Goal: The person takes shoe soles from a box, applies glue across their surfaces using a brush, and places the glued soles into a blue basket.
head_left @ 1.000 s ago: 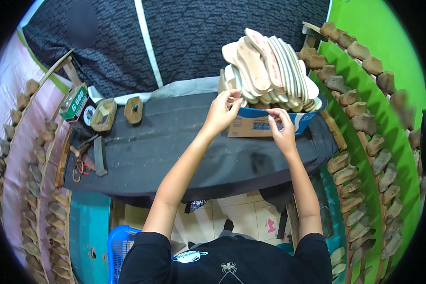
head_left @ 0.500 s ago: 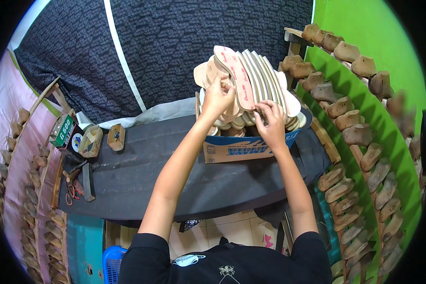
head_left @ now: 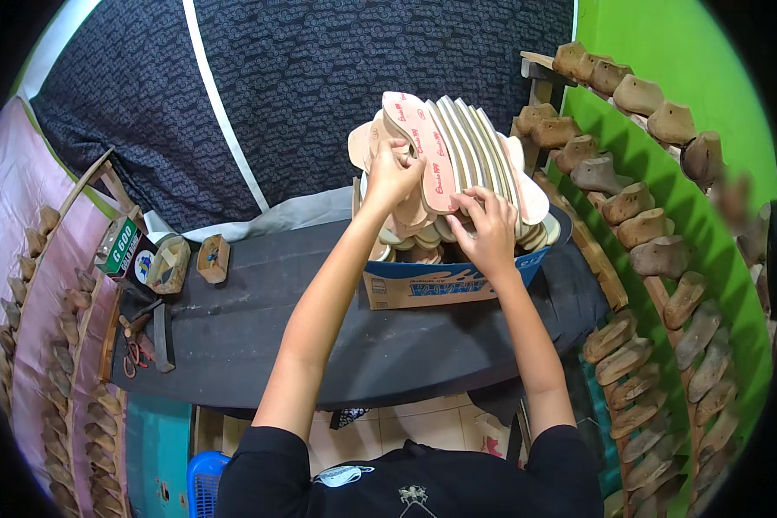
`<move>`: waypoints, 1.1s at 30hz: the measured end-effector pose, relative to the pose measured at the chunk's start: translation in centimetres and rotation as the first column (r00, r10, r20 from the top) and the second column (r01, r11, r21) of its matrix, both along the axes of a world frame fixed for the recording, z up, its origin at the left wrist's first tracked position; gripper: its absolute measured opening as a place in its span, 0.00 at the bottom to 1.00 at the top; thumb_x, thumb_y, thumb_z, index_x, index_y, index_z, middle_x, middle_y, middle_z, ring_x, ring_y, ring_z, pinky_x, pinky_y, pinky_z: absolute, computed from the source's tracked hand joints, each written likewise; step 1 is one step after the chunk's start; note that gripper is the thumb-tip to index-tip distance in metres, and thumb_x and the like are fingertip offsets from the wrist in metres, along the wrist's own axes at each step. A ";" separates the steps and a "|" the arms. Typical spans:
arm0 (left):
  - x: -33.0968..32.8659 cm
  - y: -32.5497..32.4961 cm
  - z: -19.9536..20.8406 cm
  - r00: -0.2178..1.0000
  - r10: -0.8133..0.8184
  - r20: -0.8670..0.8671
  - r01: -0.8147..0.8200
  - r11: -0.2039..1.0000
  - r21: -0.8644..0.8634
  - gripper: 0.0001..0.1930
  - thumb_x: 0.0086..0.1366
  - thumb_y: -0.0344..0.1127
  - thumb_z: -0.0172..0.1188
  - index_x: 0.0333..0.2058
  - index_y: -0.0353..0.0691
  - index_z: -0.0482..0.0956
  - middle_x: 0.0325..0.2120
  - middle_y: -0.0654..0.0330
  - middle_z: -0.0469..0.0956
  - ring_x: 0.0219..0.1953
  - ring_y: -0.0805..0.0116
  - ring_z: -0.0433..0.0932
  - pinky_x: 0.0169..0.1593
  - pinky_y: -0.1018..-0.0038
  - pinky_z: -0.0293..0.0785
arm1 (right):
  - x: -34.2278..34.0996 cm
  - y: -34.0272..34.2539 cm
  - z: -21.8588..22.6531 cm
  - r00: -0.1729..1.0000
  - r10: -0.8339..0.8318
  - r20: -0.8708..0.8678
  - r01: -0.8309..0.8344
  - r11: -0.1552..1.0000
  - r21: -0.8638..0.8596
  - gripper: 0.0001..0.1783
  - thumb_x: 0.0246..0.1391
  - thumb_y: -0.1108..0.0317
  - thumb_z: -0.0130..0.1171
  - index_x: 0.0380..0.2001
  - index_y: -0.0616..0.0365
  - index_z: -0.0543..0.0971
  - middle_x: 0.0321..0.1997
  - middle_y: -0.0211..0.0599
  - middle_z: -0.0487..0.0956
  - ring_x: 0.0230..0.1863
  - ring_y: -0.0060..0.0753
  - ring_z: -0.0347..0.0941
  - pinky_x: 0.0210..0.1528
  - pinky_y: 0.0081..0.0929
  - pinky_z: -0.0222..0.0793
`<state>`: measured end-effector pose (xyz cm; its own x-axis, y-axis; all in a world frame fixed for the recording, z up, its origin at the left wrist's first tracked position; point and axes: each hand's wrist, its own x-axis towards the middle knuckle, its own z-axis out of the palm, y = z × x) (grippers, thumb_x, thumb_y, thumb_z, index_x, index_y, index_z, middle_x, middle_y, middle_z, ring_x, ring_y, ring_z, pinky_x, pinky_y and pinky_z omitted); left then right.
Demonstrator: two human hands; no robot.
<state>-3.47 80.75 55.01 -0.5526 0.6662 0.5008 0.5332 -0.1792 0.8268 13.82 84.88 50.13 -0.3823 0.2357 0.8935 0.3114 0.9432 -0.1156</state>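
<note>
Wide head-worn fisheye — facing down, fairly near, over the hands (head_left: 394,178)

At one o'clock we see a pale pink insole (head_left: 427,142) with red print. The twelve o'clock curtain (head_left: 319,86) is black with grey swirls, the two o'clock wall (head_left: 716,86) green, the desk (head_left: 250,319) dark grey.

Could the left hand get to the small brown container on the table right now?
Probably yes: I see nothing blocking the way from the left hand to the small brown container, though it's currently at the red-printed insole.
</note>
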 end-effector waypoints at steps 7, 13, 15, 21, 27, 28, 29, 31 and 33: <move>-0.6 -0.9 1.3 0.944 -0.223 0.244 0.215 0.975 0.057 0.28 0.48 0.33 0.60 0.44 0.26 0.58 0.21 0.62 0.72 0.20 0.82 0.69 0.21 0.88 0.63 | 0.2 0.5 0.0 1.000 -0.021 0.002 0.021 1.000 0.000 0.21 0.37 0.63 0.59 0.39 0.51 0.71 0.41 0.31 0.67 0.45 0.33 0.61 0.47 0.32 0.49; -1.4 -1.8 1.8 0.916 -0.250 0.315 0.250 0.967 0.041 0.27 0.49 0.34 0.60 0.45 0.27 0.59 0.23 0.59 0.75 0.20 0.81 0.71 0.22 0.87 0.64 | 0.1 0.4 0.0 0.999 -0.033 -0.014 0.033 0.999 -0.007 0.21 0.37 0.63 0.59 0.39 0.52 0.71 0.41 0.32 0.68 0.45 0.34 0.61 0.48 0.32 0.49; -1.5 -1.9 1.7 0.907 -0.259 0.332 0.252 0.966 0.065 0.27 0.50 0.35 0.59 0.45 0.27 0.59 0.24 0.60 0.75 0.21 0.81 0.71 0.22 0.87 0.65 | 0.0 0.4 0.0 0.999 -0.025 -0.019 0.025 1.000 -0.014 0.21 0.37 0.63 0.59 0.39 0.52 0.71 0.41 0.32 0.68 0.45 0.34 0.61 0.48 0.32 0.49; -2.5 -3.0 2.0 0.865 -0.313 0.393 0.297 0.949 0.103 0.28 0.51 0.35 0.59 0.47 0.27 0.58 0.26 0.61 0.73 0.23 0.81 0.71 0.26 0.87 0.67 | -0.2 0.3 0.1 0.999 -0.028 -0.031 0.027 0.999 -0.036 0.19 0.39 0.63 0.57 0.38 0.53 0.72 0.40 0.33 0.68 0.45 0.34 0.61 0.47 0.32 0.49; -2.9 -3.0 1.7 0.794 -0.390 0.467 0.352 0.920 0.171 0.28 0.52 0.33 0.58 0.48 0.29 0.57 0.30 0.59 0.73 0.26 0.81 0.71 0.30 0.86 0.68 | -0.6 -0.2 0.4 0.996 -0.019 -0.088 0.012 0.997 -0.075 0.19 0.42 0.60 0.55 0.39 0.56 0.71 0.40 0.35 0.68 0.44 0.35 0.62 0.47 0.32 0.49; -3.2 -2.7 1.2 0.794 -0.389 0.467 0.354 0.921 0.165 0.28 0.52 0.33 0.58 0.48 0.29 0.56 0.30 0.58 0.73 0.26 0.80 0.71 0.31 0.86 0.68 | -0.9 -0.5 0.5 0.991 0.009 -0.136 -0.022 0.995 -0.100 0.21 0.42 0.59 0.55 0.40 0.57 0.70 0.41 0.37 0.68 0.45 0.35 0.62 0.47 0.32 0.50; -3.4 -2.4 0.7 0.805 -0.383 0.453 0.344 0.924 0.169 0.30 0.51 0.33 0.59 0.49 0.29 0.54 0.31 0.57 0.73 0.28 0.78 0.72 0.31 0.86 0.68 | -1.2 -0.9 0.8 0.990 0.013 -0.138 -0.027 0.995 -0.097 0.21 0.42 0.59 0.55 0.40 0.57 0.70 0.41 0.37 0.68 0.45 0.35 0.62 0.47 0.32 0.50; -2.8 -2.1 0.1 0.806 -0.378 0.455 0.346 0.925 0.156 0.31 0.51 0.34 0.59 0.49 0.28 0.53 0.31 0.55 0.73 0.29 0.77 0.73 0.31 0.85 0.69 | -1.8 -1.8 1.3 0.976 0.070 -0.207 -0.103 0.983 -0.152 0.28 0.41 0.54 0.56 0.43 0.60 0.67 0.42 0.41 0.68 0.46 0.38 0.62 0.48 0.34 0.51; -2.2 -2.1 -0.1 0.821 -0.375 0.431 0.340 0.927 0.158 0.32 0.51 0.34 0.59 0.49 0.28 0.52 0.31 0.56 0.73 0.29 0.78 0.73 0.30 0.86 0.68 | -2.5 -2.2 1.5 0.983 0.069 -0.171 -0.099 0.979 -0.179 0.36 0.37 0.51 0.58 0.47 0.61 0.63 0.44 0.44 0.67 0.47 0.40 0.61 0.48 0.34 0.51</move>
